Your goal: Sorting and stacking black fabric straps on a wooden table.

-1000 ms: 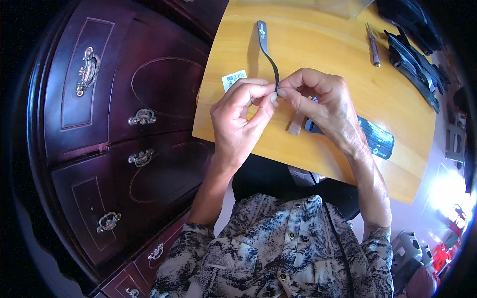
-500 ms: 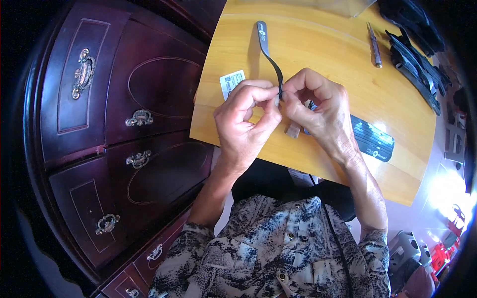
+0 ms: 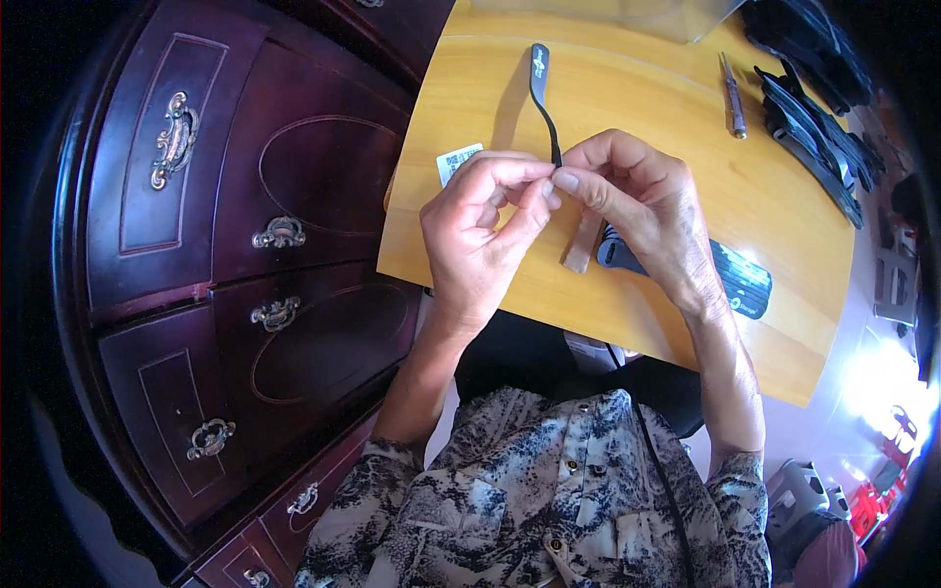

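A narrow black strap (image 3: 539,83) with a white print at its broad far end rises in a curve above the table. Its thin near end is pinched between the fingertips of my left hand (image 3: 485,220) and my right hand (image 3: 642,211); the tip itself is hidden by the fingers. Thumb and forefinger are pressed together on both hands, and the two hands touch or nearly touch. Under my right wrist lies a dark ribbed flat case (image 3: 742,279), partly covered. A small brown block (image 3: 582,250) lies between the hands, and a white printed label (image 3: 457,159) shows behind my left hand.
The yellow wooden table (image 3: 647,93) holds a slim pen-like tool (image 3: 733,98) and black gloves or straps (image 3: 818,137) at the far right. A clear plastic piece (image 3: 676,15) sits at the back edge. A dark red cabinet (image 3: 323,186) with metal handles stands at the left.
The strap's far end has swung slightly right and stands straighter. My right thumb has shifted over the strap's near end. More of the brown block now shows.
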Demonstrator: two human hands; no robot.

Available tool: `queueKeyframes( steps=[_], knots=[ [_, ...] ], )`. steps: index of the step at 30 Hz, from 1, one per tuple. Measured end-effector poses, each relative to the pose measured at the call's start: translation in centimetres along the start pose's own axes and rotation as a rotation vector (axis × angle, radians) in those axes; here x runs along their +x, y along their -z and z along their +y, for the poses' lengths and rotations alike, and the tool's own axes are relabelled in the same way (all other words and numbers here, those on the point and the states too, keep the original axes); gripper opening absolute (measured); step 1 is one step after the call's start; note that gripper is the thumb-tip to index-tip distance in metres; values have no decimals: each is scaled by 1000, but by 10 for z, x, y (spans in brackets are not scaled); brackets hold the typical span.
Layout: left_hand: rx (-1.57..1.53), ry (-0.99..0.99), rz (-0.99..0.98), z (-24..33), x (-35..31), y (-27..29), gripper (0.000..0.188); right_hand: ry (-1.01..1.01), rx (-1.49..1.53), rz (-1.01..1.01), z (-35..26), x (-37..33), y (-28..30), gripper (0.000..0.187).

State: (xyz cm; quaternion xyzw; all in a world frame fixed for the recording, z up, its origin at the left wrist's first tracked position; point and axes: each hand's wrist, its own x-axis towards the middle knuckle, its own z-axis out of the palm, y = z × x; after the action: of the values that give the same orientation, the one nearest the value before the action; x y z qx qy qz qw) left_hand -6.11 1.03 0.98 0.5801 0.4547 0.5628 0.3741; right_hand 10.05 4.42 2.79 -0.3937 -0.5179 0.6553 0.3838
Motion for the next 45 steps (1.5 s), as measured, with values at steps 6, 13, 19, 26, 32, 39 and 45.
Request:
queueKeyframes(
  steps=[6,13,19,26,32,39,45],
  knots=[
    [56,60,37,-7,-1,-2,15,152,-238,5,3,2,0,13],
    [265,-156,106,-9,3,-5,21,80,-162,45,-1,1,-1,11],
    [341,-228,109,-6,5,-4,21,-15,-6,33,-3,-1,0,11],
    [499,-341,93,-6,2,-10,27,12,-77,112,-1,-1,-5,13],
    [539,-505,100,-11,2,-15,28,-23,-41,194,1,-4,-13,16],
    [225,-263,149,-12,-4,-18,23,-38,193,124,7,-2,-8,13],
    [-292,181,144,12,-3,-16,11,6,172,138,-2,-4,-11,13]
  ],
)
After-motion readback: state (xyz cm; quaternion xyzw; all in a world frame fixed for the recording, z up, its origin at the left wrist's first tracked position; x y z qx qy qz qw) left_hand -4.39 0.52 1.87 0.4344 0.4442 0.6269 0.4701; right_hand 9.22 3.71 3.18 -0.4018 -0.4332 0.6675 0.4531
